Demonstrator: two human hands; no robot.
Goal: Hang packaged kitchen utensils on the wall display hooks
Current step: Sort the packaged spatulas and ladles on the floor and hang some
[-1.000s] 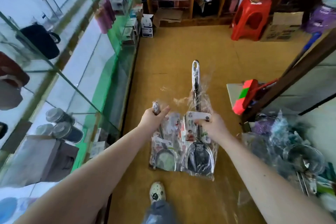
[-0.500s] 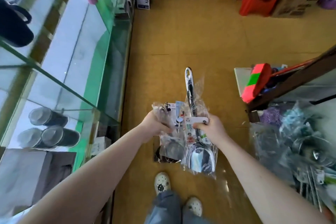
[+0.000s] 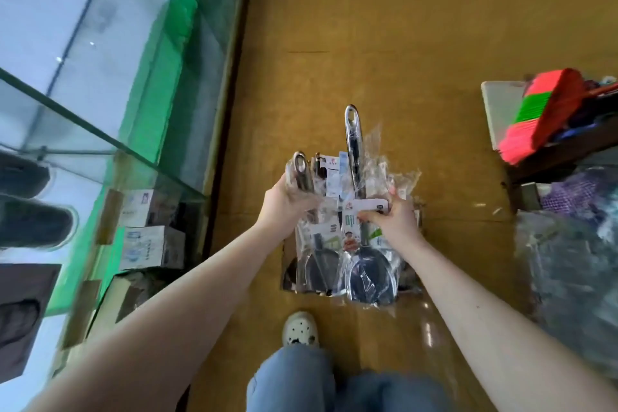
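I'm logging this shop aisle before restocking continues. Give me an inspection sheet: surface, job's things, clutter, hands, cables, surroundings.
Surface: glossy brown floor.
Job's things: packaged utensils in clear bags, among them a long utensil and a short utensil, both held up in the hands.
Clutter: heap of bagged goods at right; small boxes under the glass case.
Hands: left hand grips the short utensil's handle; right hand pinches the long utensil's label card.
Cables: nothing seen.
Surroundings: glass case at left, broom at right; no display hooks in view.
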